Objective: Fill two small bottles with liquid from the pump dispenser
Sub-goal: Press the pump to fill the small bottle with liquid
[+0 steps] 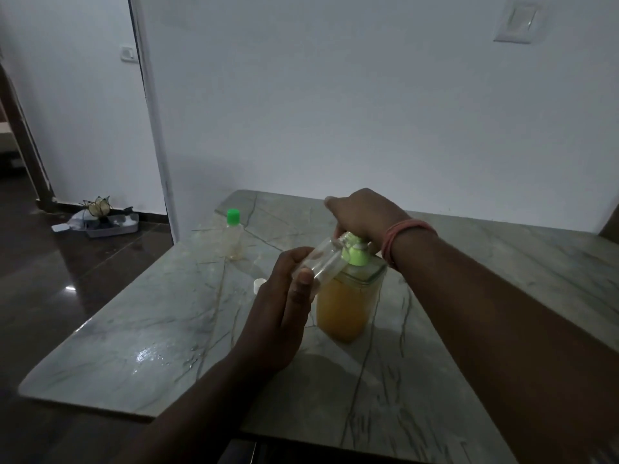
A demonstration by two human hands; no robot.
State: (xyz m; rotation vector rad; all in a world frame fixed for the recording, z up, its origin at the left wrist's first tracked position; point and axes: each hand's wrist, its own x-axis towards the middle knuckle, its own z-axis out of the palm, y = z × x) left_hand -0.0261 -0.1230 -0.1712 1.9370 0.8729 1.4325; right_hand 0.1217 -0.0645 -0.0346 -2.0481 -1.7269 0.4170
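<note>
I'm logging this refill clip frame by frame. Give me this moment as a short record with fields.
left hand: holds clear small plastic bottle tilted, its mouth at the green pump nozzle
right hand: rests on the pump head
dispenser: clear jar of orange liquid
second bottle: green-capped, upright
loose cap: white, on marble table

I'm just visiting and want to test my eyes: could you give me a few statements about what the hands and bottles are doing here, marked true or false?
1. The left hand holds a clear small bottle tilted toward the pump's nozzle. True.
2. The right hand rests flat on the marble table. False: it is on the green pump head of the dispenser.
3. The dispenser holds orange-yellow liquid. True.
4. The green-capped bottle lies on its side. False: it stands upright, apart from the hands.
5. A white cap lies on the table. True.
</note>
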